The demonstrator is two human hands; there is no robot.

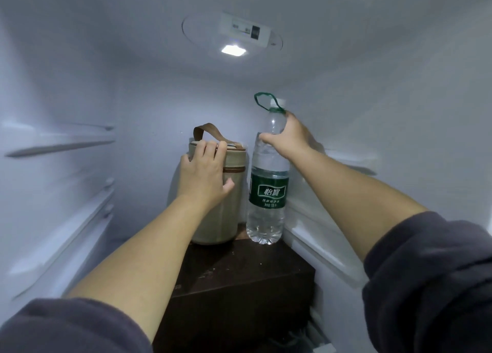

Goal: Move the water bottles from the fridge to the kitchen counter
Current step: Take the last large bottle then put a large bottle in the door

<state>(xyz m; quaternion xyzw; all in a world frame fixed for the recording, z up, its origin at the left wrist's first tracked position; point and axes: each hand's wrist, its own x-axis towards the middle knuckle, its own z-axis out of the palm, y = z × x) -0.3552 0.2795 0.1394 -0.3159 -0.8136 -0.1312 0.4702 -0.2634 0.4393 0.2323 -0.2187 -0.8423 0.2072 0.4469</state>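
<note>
At centre frame, inside the fridge (80,91), the right hand (290,137) clasps the clear water bottle (268,190) at its neck; the left hand (203,175) curls over the beige zipped bottle case (222,219). Both stand upright on a dark box (239,272). Judged barely begun: neither is out, and no table shows.

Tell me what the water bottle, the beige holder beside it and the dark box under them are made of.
Water bottle: thin clear plastic, glossy, with ribbed walls and a green film label.
Beige holder: likely matte woven fabric, with a zip band and a brown strap.
Dark box: probably wood or board, dull brown.
</note>
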